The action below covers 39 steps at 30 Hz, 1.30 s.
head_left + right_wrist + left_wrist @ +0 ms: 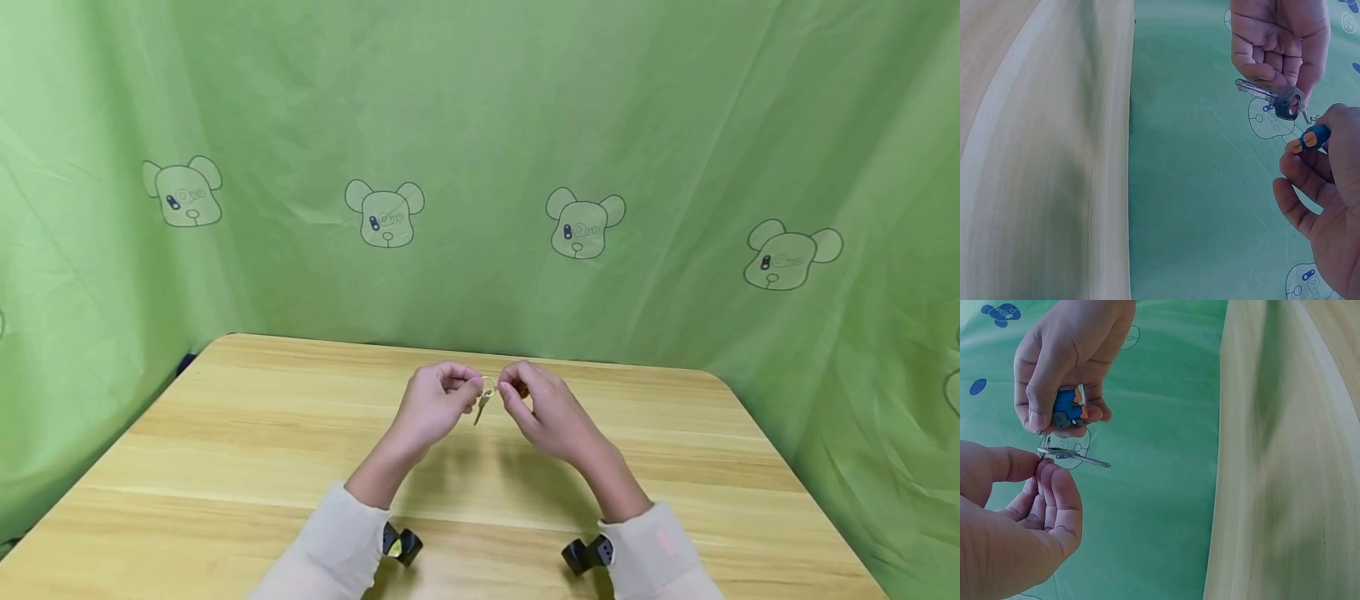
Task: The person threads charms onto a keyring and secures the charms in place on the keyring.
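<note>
Wooden tabletop (247, 467), key (482, 409) seemingly tip-down

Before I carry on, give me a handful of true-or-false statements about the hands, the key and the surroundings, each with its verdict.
1. The left hand pinches the key ring. True.
2. The right hand holds nothing. False: it holds the blue trinket.
3. At least one key hangs from the key ring. True.
4. The key ring lies on the table. False: it is held up above it.
5. The curtain behind the table is green. True.
</note>
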Tool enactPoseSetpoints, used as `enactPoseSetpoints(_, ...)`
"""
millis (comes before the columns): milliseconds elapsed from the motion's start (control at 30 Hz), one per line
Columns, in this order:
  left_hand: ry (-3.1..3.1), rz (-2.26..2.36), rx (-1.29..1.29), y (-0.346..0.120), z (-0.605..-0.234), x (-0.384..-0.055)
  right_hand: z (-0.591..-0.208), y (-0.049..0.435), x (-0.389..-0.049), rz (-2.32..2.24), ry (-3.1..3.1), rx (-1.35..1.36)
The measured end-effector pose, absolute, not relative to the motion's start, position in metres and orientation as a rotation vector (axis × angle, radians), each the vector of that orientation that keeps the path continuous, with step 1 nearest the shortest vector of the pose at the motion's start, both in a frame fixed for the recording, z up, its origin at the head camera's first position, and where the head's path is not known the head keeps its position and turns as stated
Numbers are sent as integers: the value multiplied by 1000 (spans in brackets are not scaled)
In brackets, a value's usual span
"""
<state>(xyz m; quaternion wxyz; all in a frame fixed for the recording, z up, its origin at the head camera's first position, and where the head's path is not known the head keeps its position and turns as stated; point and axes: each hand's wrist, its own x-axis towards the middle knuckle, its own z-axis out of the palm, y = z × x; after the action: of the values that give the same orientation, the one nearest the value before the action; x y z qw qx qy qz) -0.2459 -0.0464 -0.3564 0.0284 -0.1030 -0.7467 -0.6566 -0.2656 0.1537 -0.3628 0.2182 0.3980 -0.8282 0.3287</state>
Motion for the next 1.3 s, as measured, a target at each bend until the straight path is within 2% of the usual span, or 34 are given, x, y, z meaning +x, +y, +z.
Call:
enactPoseSetpoints(1000,-2315,-2057,-329,-48,-354,-246,-360,158,-266,872,-2339,1054)
enactPoseSetpoints(1300,-2349,-2044,-383,-54,-353,-248,-359,157,-266,661,-2362,1121)
